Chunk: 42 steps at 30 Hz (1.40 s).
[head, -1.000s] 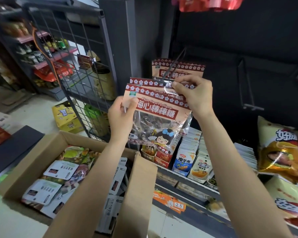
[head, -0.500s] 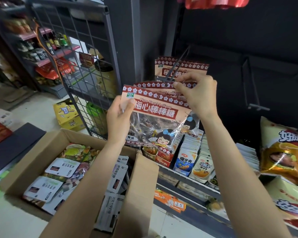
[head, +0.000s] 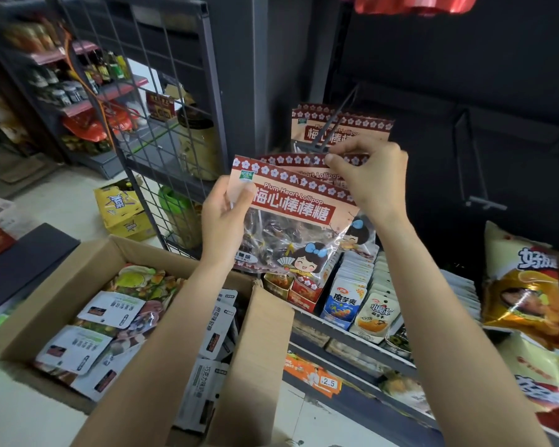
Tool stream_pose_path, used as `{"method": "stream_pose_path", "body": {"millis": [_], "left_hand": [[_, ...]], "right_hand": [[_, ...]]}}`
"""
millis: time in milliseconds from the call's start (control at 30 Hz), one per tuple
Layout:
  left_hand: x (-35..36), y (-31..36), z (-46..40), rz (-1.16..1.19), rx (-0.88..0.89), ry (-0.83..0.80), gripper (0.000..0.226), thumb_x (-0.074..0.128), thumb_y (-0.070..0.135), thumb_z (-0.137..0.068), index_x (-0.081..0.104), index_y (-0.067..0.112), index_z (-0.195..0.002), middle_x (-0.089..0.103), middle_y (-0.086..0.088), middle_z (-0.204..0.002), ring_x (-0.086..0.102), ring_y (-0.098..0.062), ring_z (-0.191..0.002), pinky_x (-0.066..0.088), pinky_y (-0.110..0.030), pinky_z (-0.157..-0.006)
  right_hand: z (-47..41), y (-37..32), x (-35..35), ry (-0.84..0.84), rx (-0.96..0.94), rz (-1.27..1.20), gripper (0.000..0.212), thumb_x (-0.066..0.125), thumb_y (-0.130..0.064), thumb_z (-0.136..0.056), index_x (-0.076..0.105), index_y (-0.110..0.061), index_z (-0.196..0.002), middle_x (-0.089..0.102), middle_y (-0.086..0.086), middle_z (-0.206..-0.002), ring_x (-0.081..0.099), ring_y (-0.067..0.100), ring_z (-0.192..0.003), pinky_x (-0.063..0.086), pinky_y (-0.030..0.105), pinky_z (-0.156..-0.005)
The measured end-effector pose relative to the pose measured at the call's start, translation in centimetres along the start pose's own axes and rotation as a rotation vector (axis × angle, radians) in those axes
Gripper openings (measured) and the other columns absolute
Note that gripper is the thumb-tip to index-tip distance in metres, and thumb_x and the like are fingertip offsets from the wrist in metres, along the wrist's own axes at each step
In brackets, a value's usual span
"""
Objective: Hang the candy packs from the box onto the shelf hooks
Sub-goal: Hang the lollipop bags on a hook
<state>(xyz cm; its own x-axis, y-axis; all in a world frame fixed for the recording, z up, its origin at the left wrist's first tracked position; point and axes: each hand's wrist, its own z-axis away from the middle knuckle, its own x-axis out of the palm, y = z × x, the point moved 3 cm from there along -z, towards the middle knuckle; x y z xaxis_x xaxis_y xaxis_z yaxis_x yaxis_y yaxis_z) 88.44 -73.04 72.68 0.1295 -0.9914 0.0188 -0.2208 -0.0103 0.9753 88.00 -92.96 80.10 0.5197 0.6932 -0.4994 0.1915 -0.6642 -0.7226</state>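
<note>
Fingers first: my left hand (head: 226,217) grips the front candy pack (head: 291,227) by its upper left corner, thumb pressed flat on the printed face just under the green logo, the other fingers curled out of sight behind the pack. My right hand (head: 368,179) pinches the top edge of a second candy pack (head: 299,161) that sits right behind the first; thumb and forefinger are closed on its flowered header strip, the remaining fingers bent loosely above it. I cannot tell whether the header's hole is on the hook yet.

That pinch sits right at the tip of the shelf hook (head: 334,124), a grey double-wire prong sticking out from the dark back panel. One hung pack (head: 339,130) of the same lollipops already sits further back on that prong.

Both packs in my hands are in the air, above the shelf edge and its rows of small snack sachets (head: 346,301). The cardboard box (head: 62,291) stands open below my left forearm, with more packets lying inside. Yellow chip bags (head: 523,285) lie on the shelf to the right.
</note>
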Motion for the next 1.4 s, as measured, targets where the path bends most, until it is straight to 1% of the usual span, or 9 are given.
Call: {"method": "stream_pose_path", "body": {"millis": [167, 300, 533, 767, 900, 1067, 1167, 1233, 1400], "left_hand": [[-0.4, 0.1, -0.2, 0.008, -0.003, 0.007, 0.008, 0.054, 0.019, -0.096, 0.055, 0.017, -0.104, 0.066, 0.007, -0.097, 0.064, 0.006, -0.087, 0.05, -0.011, -0.073], [-0.3, 0.4, -0.4, 0.007, 0.014, 0.003, 0.009, 0.054, 0.017, -0.096, 0.054, 0.014, -0.105, 0.065, 0.008, -0.097, 0.064, 0.008, -0.086, 0.049, -0.009, -0.073], [1.2, -0.2, -0.2, -0.055, 0.014, -0.115, 0.014, 0.053, 0.024, -0.096, 0.055, 0.016, -0.107, 0.066, 0.009, -0.098, 0.065, 0.003, -0.088, 0.053, -0.014, -0.073], [2.6, -1.0, -1.3, -0.121, -0.001, -0.136, 0.011, 0.052, 0.023, -0.098, 0.054, 0.016, -0.105, 0.065, 0.009, -0.097, 0.064, 0.004, -0.087, 0.05, -0.01, -0.071], [3.2, -1.2, -1.8, -0.124, -0.006, -0.128, 0.011, 0.051, 0.023, -0.098, 0.052, 0.016, -0.107, 0.066, 0.005, -0.102, 0.065, -0.001, -0.092, 0.054, -0.016, -0.073], [2.7, -0.5, -1.3, -0.061, -0.03, -0.103, 0.01, 0.052, 0.02, -0.097, 0.053, 0.017, -0.106, 0.065, 0.011, -0.099, 0.063, 0.01, -0.086, 0.05, -0.009, -0.068], [2.3, 0.1, -1.0, 0.106, -0.08, -0.075, 0.004, 0.054, 0.018, -0.096, 0.056, 0.019, -0.099, 0.067, 0.01, -0.095, 0.065, 0.007, -0.084, 0.049, -0.009, -0.067], [2.9, 0.3, -0.6, 0.207, -0.132, -0.078, 0.004, 0.055, 0.018, -0.095, 0.057, 0.016, -0.099, 0.068, 0.009, -0.09, 0.067, 0.002, -0.081, 0.05, -0.011, -0.065], [6.2, 0.3, 0.2, 0.268, -0.166, -0.062, 0.019, 0.059, 0.013, -0.093, 0.052, 0.019, -0.109, 0.068, 0.008, -0.093, 0.068, -0.002, -0.083, 0.053, -0.017, -0.067]], "right_hand": [[-0.2, -0.8, 0.1, 0.046, -0.034, 0.061, 0.005, 0.072, -0.022, -0.085, 0.073, -0.02, -0.089, 0.063, -0.017, -0.085, 0.056, -0.006, -0.077, 0.043, 0.008, -0.084], [-1.0, -0.7, 0.3, 0.008, 0.02, 0.061, 0.005, 0.074, -0.02, -0.083, 0.073, -0.02, -0.088, 0.065, -0.013, -0.087, 0.062, 0.003, -0.085, 0.054, 0.028, -0.083], [-1.4, -0.3, -0.1, -0.042, 0.078, 0.063, 0.006, 0.074, -0.019, -0.083, 0.071, -0.022, -0.086, 0.06, -0.017, -0.082, 0.061, 0.002, -0.086, 0.054, 0.027, -0.082], [-2.1, 2.6, 1.5, 0.121, 0.044, 0.046, 0.008, 0.07, -0.021, -0.087, 0.071, -0.017, -0.094, 0.067, -0.011, -0.09, 0.062, 0.006, -0.089, 0.051, 0.032, -0.09], [-4.7, 4.2, 2.5, 0.195, 0.038, 0.165, 0.012, 0.065, -0.022, -0.091, 0.068, -0.015, -0.1, 0.072, 0.0, -0.094, 0.067, 0.017, -0.085, 0.054, 0.036, -0.077], [-3.7, 3.7, 1.2, 0.291, -0.193, 0.261, 0.019, 0.059, -0.025, -0.091, 0.072, -0.013, -0.097, 0.066, 0.004, -0.114, 0.052, 0.028, -0.114, 0.044, 0.037, -0.094], [1.5, 3.1, 0.3, 0.137, -0.266, 0.226, 0.032, 0.054, -0.04, -0.093, 0.069, -0.015, -0.108, 0.062, 0.001, -0.121, 0.046, 0.022, -0.12, 0.038, 0.033, -0.098], [4.1, 3.5, -0.6, 0.014, -0.113, 0.131, 0.035, 0.059, -0.042, -0.091, 0.062, -0.019, -0.118, 0.061, -0.003, -0.12, 0.054, 0.014, -0.113, 0.047, 0.035, -0.095], [5.4, 2.4, -3.2, 0.138, 0.072, -0.211, 0.016, 0.063, -0.014, -0.092, 0.056, -0.022, -0.105, 0.063, -0.021, -0.089, 0.065, -0.005, -0.085, 0.056, 0.018, -0.067]]}}
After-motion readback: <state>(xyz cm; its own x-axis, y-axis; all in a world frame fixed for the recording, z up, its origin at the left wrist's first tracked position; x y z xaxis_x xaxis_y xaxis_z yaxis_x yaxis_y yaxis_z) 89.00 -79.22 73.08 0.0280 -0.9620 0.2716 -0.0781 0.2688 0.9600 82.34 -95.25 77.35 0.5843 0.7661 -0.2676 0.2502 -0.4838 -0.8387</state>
